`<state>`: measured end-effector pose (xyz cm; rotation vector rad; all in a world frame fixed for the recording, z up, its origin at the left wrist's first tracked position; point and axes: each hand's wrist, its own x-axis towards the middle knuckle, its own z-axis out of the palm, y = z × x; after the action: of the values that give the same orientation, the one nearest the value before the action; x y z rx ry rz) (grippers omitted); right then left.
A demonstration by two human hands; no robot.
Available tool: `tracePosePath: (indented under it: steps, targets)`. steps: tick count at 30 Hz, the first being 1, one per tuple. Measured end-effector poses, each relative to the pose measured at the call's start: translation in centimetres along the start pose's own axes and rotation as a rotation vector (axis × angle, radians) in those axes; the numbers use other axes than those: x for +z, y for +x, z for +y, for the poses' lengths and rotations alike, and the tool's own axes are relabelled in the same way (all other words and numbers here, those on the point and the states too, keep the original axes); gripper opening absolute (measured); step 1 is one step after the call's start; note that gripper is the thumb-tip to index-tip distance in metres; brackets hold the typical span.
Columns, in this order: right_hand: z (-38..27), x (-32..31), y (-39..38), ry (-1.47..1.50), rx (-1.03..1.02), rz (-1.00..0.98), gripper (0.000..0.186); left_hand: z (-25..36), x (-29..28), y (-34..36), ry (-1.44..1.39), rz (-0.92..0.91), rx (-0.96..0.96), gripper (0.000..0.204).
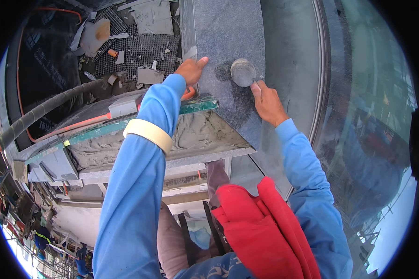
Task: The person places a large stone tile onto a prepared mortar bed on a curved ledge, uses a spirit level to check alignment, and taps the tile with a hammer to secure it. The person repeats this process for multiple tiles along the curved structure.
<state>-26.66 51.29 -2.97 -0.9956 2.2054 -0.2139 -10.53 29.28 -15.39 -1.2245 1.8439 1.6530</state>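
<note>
Head view shows the person's two bare hands over a long dark-grey stone slab (pixel 228 29) that runs from the upper edge down between a rubble-strewn recess and a pale grey panel (pixel 288 60). The right hand (pixel 268 103) grips the handle of a round-headed, dusty grey mallet-like tool (pixel 243 72), its thumb laid along the handle near the head; the head sits over the slab, between the two hands, though from above I cannot tell whether it touches the stone. The left hand (pixel 191 71) lies at the slab's left edge with one digit stretched out over the stone and the others bent; whether they clasp the edge is hidden. A dark patch marks the slab around the tool's head. Nearer the body, rough grey mortar (pixel 186 137) lies beside the slab's slanted edge, below a green-edged strip (pixel 198 106). A cream ring of tape (pixel 149 134) circles the left forearm sleeve. The step in hand looks like tapping the slab into its seat while the left hand steadies or feels its edge. A next move would seem to call for light, even blows, with the left fingers kept clear of the head.
</note>
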Motion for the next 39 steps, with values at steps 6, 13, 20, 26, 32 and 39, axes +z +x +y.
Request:
tracePosePath:
  steps: [6,13,20,26,32,39]
  targets:
    - [-0.3,0.4,-1.1,0.086,-0.103,0.110,0.047,0.0,0.1,-0.3,-0.002,0.018,0.083,0.077]
    - [-0.8,0.2,-0.4,-0.001,0.042,0.019,0.044,0.4,0.2,-0.5,-0.028,0.030,0.059,0.077]
    - [-1.3,1.5,-0.7,0.056,-0.037,0.077,0.046,0.7,0.2,-1.0,-0.018,0.042,0.043,0.078]
    - [-0.5,1.8,-0.9,0.074,-0.024,0.067,0.047,0.9,0.5,-1.6,-0.042,0.063,0.027,0.076]
    - [-0.4,1.9,-0.6,0.111,0.021,0.074,0.045,0.4,0.9,-1.0,-0.043,0.101,0.042,0.073]
    - [-0.7,2.0,-0.4,0.117,-0.006,0.108,0.046,0.3,1.0,-0.7,-0.046,0.099,0.011,0.073]
